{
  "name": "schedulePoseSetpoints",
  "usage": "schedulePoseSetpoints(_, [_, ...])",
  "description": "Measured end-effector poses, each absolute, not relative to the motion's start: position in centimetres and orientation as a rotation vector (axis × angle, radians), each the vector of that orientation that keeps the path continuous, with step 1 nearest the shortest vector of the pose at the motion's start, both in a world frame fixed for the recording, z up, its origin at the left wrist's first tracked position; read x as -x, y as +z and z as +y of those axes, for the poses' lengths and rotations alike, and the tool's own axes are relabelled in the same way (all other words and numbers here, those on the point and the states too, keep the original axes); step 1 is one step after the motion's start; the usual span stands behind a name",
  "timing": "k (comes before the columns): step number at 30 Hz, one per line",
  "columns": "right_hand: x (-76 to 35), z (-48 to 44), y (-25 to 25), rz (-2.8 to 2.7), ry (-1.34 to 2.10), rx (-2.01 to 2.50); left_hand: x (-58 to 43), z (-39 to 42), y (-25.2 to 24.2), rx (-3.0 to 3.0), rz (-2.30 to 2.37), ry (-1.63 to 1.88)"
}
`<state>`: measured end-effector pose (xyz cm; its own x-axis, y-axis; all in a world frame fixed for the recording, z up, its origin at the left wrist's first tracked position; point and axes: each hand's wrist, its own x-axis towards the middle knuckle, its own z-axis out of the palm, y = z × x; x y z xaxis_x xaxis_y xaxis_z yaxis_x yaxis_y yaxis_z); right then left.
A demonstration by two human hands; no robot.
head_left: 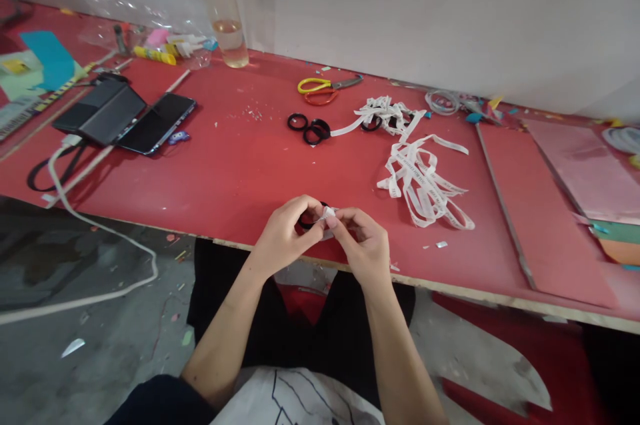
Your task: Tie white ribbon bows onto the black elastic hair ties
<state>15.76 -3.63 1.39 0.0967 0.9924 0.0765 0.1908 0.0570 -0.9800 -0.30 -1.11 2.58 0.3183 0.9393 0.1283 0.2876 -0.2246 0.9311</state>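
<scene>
At the table's front edge my left hand [286, 236] and my right hand [366, 246] meet, fingertips pinched together. Between them is a small piece of white ribbon [329, 212], gripped from both sides. A black ring [306, 220], much like a hair tie, shows partly behind my left fingers; how the ribbon joins it is hidden. Farther back lie several more black rings [297, 122], some with white ribbon [350, 126] attached. To the right of these sit a heap of white ribbon [387, 113] and a loose pile of printed white ribbon [425, 182].
Yellow-and-red-handled scissors [320, 85] lie at the back. A bottle [230, 35] stands against the wall. On the left are a phone [159, 122], a dark folded stand [105, 108] and a white cable [100, 218]. A red board [540, 205] lies right.
</scene>
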Motion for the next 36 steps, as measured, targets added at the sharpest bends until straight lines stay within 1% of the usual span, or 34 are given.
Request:
schedulePoseSetpoints(22, [-15.53,-3.48,1.58,-1.28,0.992,1.376,0.19,-0.96,2.72,-1.738,1.128,0.856])
schedulePoseSetpoints(29, [-15.49,-3.45,1.53,-1.218,1.056,1.351,0.08,-0.76,3.01,-1.714,1.088,0.839])
schedulePoseSetpoints(36, [-15.65,-3.41,1.27,-1.246,1.011,1.362,0.08,-0.84,3.1,-1.691,1.062,0.845])
